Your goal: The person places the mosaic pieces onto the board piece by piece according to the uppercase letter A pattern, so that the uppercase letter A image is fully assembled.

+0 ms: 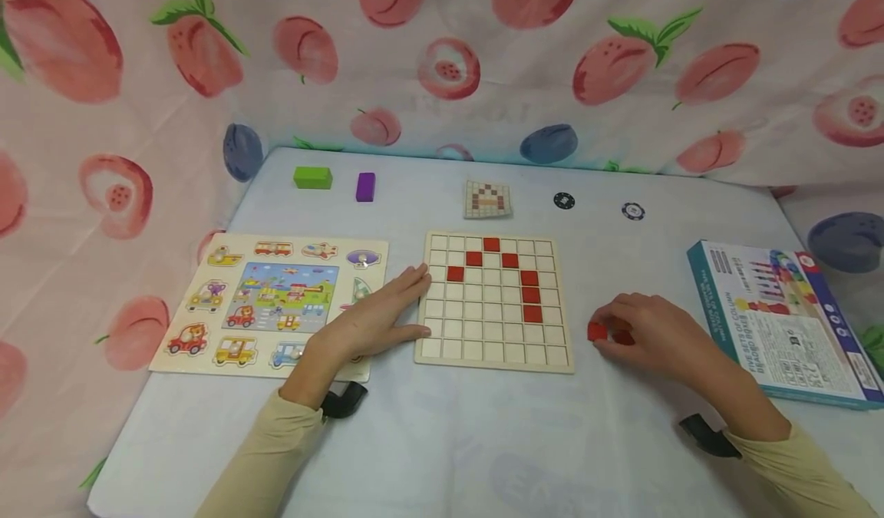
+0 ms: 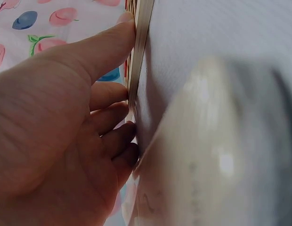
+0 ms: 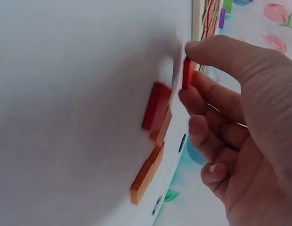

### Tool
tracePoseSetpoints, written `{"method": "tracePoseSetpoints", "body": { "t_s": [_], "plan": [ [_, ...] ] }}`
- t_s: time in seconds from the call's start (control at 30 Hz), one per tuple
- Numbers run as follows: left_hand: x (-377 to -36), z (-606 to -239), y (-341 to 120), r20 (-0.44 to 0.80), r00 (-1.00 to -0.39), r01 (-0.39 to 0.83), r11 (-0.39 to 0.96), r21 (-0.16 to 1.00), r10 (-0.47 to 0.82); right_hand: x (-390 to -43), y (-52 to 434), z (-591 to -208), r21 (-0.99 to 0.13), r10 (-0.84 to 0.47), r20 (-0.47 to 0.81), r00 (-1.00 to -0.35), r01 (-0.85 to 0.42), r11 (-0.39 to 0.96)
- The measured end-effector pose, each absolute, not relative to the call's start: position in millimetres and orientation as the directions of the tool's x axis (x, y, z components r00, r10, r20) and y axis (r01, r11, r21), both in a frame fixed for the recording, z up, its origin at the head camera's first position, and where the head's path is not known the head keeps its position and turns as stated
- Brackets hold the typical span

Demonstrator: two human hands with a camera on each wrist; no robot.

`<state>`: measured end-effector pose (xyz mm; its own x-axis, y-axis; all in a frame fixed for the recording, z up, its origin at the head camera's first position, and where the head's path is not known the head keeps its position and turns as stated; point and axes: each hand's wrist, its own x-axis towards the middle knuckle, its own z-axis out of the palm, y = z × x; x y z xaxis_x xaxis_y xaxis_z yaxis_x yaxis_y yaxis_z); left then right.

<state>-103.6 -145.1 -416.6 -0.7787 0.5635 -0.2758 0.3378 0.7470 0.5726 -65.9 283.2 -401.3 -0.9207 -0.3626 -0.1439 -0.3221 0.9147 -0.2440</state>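
Note:
A wooden grid board (image 1: 442, 357) lies mid-table, with several red square tiles (image 1: 531, 295) set in its cells in an arch-like line. My left hand (image 1: 376, 315) touches the board's left edge, fingers straight, its forearm over part of the vehicle puzzle. To the right of the board, my right hand (image 1: 642, 330) pinches a red tile (image 3: 187, 73) between thumb and fingers. Beneath that hand, another red tile (image 3: 157, 107) and orange tiles (image 3: 147, 174) lie on the table; in the head view the hand mostly hides them. A small pattern card (image 1: 487, 199) sits behind the board.
At left is a wooden vehicle puzzle (image 1: 279, 253). A game box (image 1: 787, 326) occupies the right side. Along the back stand a green block (image 1: 313, 178) and a purple block (image 1: 365, 187), with a black chip (image 1: 564, 200) and a black-and-white chip (image 1: 632, 211) farther right.

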Motion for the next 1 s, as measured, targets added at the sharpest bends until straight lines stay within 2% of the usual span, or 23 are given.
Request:
{"method": "tracePoseSetpoints", "body": {
  "t_s": [0.17, 0.37, 0.67, 1.0],
  "plan": [
    [-103, -416, -146, -0.276, -0.775, 0.337, 0.742, 0.58, 0.568, -73, 263, -399, -0.264, -0.367, -0.076, -0.927, -0.336, 0.904],
    [-102, -415, -149, -0.261, -0.775, 0.349, 0.735, 0.582, 0.575, -88, 215, -403, -0.291, -0.386, -0.02, -0.922, -0.364, 0.885],
    [-104, -417, -147, -0.25, -0.78, 0.365, 0.741, 0.564, 0.574, -108, 128, -411, -0.321, -0.517, 0.079, -0.852, -0.513, 0.796],
    [-105, -417, -147, -0.25, -0.777, 0.38, 0.747, 0.545, 0.577, -121, 103, -418, -0.26, -0.542, 0.09, -0.835, -0.545, 0.797]
  ]
}}
